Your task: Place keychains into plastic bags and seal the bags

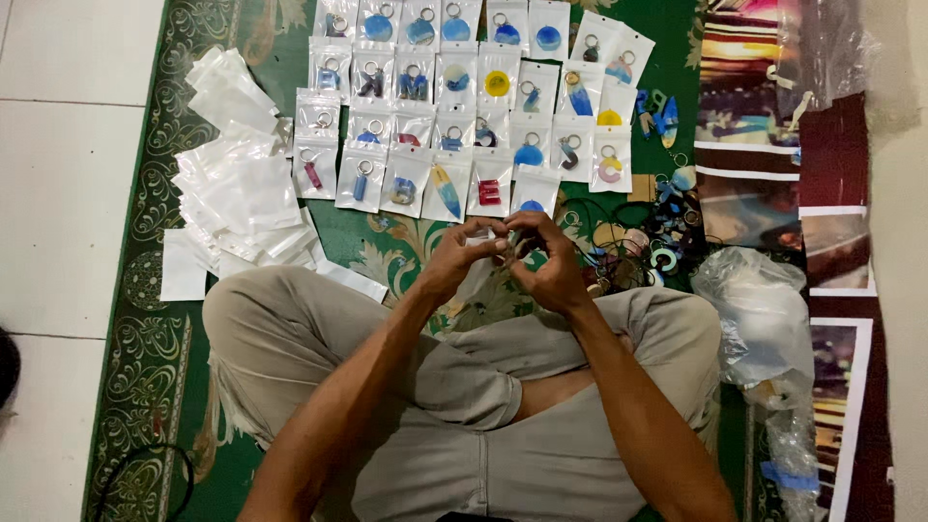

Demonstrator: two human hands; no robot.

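Where the two hands meet above the crossed legs, the left hand (459, 256) and right hand (551, 261) pinch a small pouch (498, 239) between their fingertips; it is mostly hidden by the fingers, pale and clear-looking, contents not legible. It sits just below the bottom row of packed pouches (464, 106). These lie in neat rows on the green patterned rug (155, 290): clear rectangular sleeves with white tops, each holding a keyring piece, blue discs, one yellow disc, a red letter. A loose heap of empty white pouches (237, 184) lies left. Unpacked blue keyrings (667, 193) cluster right, beside a crumpled clear plastic bag (759, 314).
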